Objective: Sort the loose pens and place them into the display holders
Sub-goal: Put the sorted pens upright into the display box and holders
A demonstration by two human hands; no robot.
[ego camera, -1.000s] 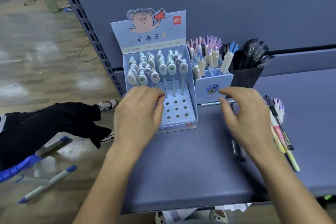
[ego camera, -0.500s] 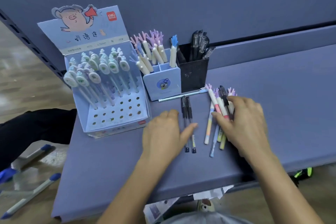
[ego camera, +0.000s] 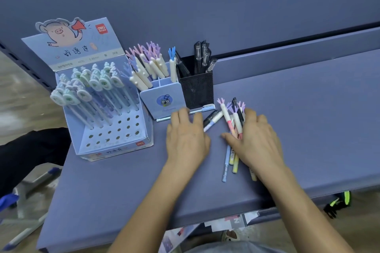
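Two broad surfaces fill most of the frame: a dark blue back panel (ego camera: pixel 205 6) across the top and a blue shelf (ego camera: pixel 308 129) running from lower left to right. At the left of the shelf stands a pig display box (ego camera: pixel 115 151), its rear rows filled with oval-topped pens (ego camera: pixel 98 86) and its front holes bare.

Both forearms come up from the bottom edge. The left hand (ego camera: pixel 187 139) lies palm-down at the centre with fingers straight and holds nothing; its fingertips reach the foot of the holders. The right hand (ego camera: pixel 257 141) is just right of centre, apart from the left, and rests flat on the loose pens (ego camera: pixel 236 123) with its thumb stretched out to the left.

Behind the hands, a black mesh holder (ego camera: pixel 198 90) carries dark pens, touching a small blue holder (ego camera: pixel 162 100) to its left that holds cream pens with antler-like tops.

The loose pens lie in a rough bundle on the shelf under the right hand — antler tops poking out above the fingers, a yellow pen (ego camera: pixel 235 165) and a light blue pen (ego camera: pixel 226 162) sticking out below the palm. One black-capped pen (ego camera: pixel 212 120) lies slanted between the hands, and a slim blue pen (ego camera: pixel 202 109) lies along the front of the holders.
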